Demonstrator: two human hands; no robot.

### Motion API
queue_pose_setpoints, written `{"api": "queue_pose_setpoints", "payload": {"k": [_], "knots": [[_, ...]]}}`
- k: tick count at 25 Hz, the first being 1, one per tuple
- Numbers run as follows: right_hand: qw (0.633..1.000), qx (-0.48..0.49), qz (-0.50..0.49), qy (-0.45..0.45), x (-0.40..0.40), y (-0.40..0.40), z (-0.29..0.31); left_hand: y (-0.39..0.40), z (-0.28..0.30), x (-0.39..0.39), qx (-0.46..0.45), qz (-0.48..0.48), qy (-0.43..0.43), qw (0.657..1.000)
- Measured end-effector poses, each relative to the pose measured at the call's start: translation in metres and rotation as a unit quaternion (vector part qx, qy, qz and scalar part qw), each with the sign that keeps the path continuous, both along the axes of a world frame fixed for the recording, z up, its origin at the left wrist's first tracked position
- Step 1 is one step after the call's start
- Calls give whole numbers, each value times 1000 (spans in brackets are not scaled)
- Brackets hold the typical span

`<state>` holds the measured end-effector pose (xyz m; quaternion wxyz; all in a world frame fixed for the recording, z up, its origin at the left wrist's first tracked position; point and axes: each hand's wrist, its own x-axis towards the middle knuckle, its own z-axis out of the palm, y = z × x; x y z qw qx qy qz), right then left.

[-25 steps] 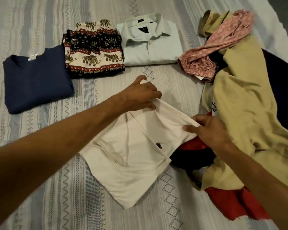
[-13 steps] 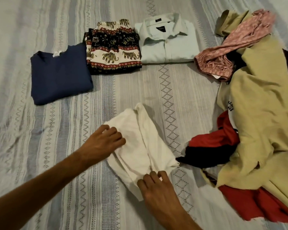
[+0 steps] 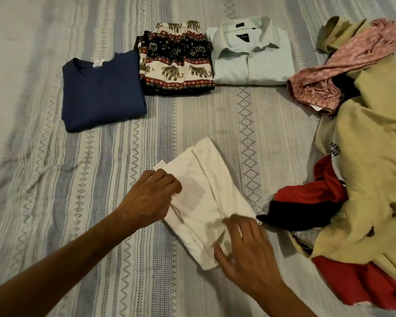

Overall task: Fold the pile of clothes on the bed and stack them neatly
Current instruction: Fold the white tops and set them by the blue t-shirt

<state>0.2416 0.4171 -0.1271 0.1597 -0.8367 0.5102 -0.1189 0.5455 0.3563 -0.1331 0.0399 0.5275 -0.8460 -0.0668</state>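
1. Hands first: the left hand (image 3: 150,197) lies on the near-left edge of the white top (image 3: 206,197), fingers curled and bunching the cloth beside a small label (image 3: 159,166); the right hand (image 3: 245,245) rests on the near-right corner, fingers spread and pressing flat, pinching nothing that I can see

2. Change: a second ago the white top lay wide open, with both hands gripping its upper edge close to the pile (image 3: 373,175); now it is a narrow, slanted packet, both hands have come down to its near end, and it sits clear of the pile, a black-and-red piece (image 3: 306,209) just beside its right corner

3. Meaning, as I judge it: the main folds on this garment are done, and what remains is squaring the edges, perhaps one last fold, then moving it to the others

4. Place: the white top lies mid-bed (image 3: 44,156), nearer than the folded row, which runs navy top (image 3: 103,92), elephant-print piece (image 3: 176,60), pale shirt (image 3: 252,51), side by side and not yet stacked

5. Progress: three garments folded, a fourth nearly so; the pile at right still holds a tan piece, a pink one (image 3: 343,65) and red cloth, all unfolded, so much of the task remains, stacking included
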Motion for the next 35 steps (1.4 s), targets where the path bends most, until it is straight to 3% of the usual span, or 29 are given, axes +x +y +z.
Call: {"api": "queue_pose_setpoints", "payload": {"k": [2,4,6,7,8,9,11,12,13,15,17,19,21,22,23,24,25,26,28,30,33,35], "knots": [[995,12,-76,59,11,-10,-14,-14,-1,-18,-8,31,21,999],[991,10,-61,117,19,-16,-31,-22,-6,-34,10,69,46,997],[988,-4,-17,156,22,-16,-38,-20,-8,-42,27,187,116,975],[987,-13,7,158,22,-14,-38,-15,-7,-44,23,277,170,945],[987,-21,28,155,19,-12,-34,-7,-4,-47,13,380,238,894],[988,-30,48,141,15,-11,-30,4,-1,-51,13,487,313,815],[993,-24,64,92,6,-12,-23,36,-1,-61,100,650,445,608],[996,-8,58,66,4,-16,-18,52,-2,-68,168,676,492,522],[999,16,32,31,5,-23,-13,67,-3,-76,222,672,524,474],[991,107,-65,-51,17,-42,-5,81,3,-87,272,637,567,445],[954,243,-140,-105,37,-61,-10,77,3,-92,291,591,603,449],[941,305,-136,-56,57,-75,-22,66,1,-97,272,567,627,461],[933,336,-127,-13,70,-79,-22,53,4,-105,200,582,601,510],[913,381,-137,-58,74,-82,-12,44,10,-112,169,576,578,554],[870,436,-162,-163,75,-87,3,34,20,-121,149,539,566,605],[790,491,-190,-313,71,-92,18,23,36,-134,146,488,564,650],[676,532,-212,-463,64,-97,33,12,55,-150,159,435,565,683],[587,534,-252,-555,52,-105,47,4,68,-167,176,390,556,713],[504,507,-322,-621,25,-116,62,-3,84,-197,193,327,504,776],[425,504,-366,-657,4,-115,64,0,83,-211,217,284,459,813],[395,518,-425,-628,-17,-100,50,21,85,-201,221,222,478,820],[408,531,-427,-608,-27,-95,40,35,78,-181,97,269,451,845]]}}
